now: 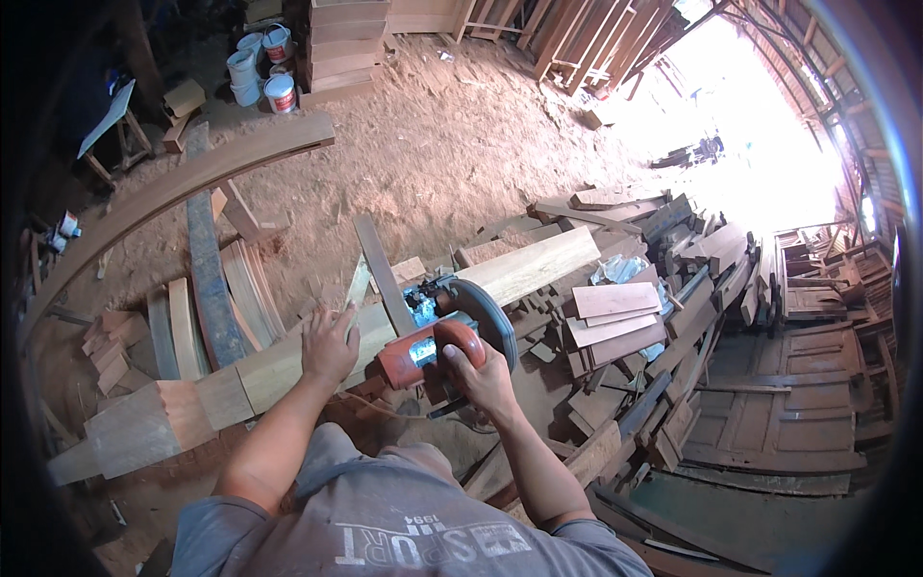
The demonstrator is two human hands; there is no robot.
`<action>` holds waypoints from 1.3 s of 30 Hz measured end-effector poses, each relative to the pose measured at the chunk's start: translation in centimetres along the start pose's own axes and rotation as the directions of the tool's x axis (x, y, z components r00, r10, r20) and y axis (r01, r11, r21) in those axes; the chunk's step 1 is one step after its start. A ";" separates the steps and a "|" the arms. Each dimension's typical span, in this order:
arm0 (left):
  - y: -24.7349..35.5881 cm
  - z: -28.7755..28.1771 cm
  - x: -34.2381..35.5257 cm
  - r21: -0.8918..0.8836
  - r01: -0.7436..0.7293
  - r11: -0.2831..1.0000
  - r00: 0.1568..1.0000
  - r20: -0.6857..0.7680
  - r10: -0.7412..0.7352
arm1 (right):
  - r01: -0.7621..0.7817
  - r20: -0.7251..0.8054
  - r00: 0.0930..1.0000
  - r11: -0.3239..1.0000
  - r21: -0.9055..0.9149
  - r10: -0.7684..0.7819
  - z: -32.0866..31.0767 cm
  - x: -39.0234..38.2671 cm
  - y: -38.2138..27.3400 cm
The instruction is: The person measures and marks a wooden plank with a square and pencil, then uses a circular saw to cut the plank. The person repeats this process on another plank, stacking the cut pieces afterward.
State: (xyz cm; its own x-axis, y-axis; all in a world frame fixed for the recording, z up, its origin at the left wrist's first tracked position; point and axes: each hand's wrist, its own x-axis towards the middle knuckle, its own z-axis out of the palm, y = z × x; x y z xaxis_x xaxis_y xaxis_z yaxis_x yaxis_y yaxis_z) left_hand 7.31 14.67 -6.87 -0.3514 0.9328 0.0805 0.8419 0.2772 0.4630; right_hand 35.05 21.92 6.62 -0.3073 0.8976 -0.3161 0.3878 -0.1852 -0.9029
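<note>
My right hand (pixel 481 380) is wrapped round the orange-red handle of a circular saw (pixel 409 358). The saw's dark round guard and blade side (pixel 486 317) face right, over a long pale plank (pixel 534 264). My left hand (pixel 330 338) lies on the plank to the left of the saw, fingers stretched forward and slightly apart. By its fingertips a thin pale strip of wood (pixel 359 279) points away from me. Between that hand and the saw, a darker narrow wooden strip (pixel 382 274) crosses the plank. The blade's lower part is hidden.
Stacked offcuts and boards (pixel 615 317) lie to the right, with panelled doors (pixel 779 399) beyond. On the left are a long curved beam (pixel 173 188) and loose boards (pixel 252 288). White buckets (pixel 279 93) stand at the back left. A thin cable (pixel 385 409) hangs below the saw.
</note>
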 end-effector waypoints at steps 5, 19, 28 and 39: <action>-0.2 0.3 0.0 -0.013 -0.032 0.999 0.999 -0.044 0.032 | -0.029 0.009 1.000 0.999 0.017 0.029 0.1 0.1 -0.4; -0.5 0.6 0.1 -0.096 0.016 0.995 0.999 0.030 -0.013 | 0.074 -0.013 0.997 0.991 0.108 -0.073 1.0 1.1 -0.5; -0.3 0.5 -0.2 -0.022 -0.010 1.000 1.000 -0.004 0.010 | -0.076 0.013 0.997 0.982 0.172 0.075 0.9 1.8 0.0; 0.4 0.0 -0.7 -0.074 0.011 0.997 1.000 0.016 -0.010 | 0.061 0.022 0.998 0.994 0.096 -0.063 0.8 2.3 -0.3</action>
State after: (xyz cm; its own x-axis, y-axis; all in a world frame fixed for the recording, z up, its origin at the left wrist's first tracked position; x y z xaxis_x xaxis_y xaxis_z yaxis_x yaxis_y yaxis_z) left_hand 7.90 14.17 -6.75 -0.3530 0.9336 0.0613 0.8051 0.2697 0.5283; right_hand 33.58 23.70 5.94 -0.3506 0.8983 -0.2650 0.2833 -0.1680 -0.9442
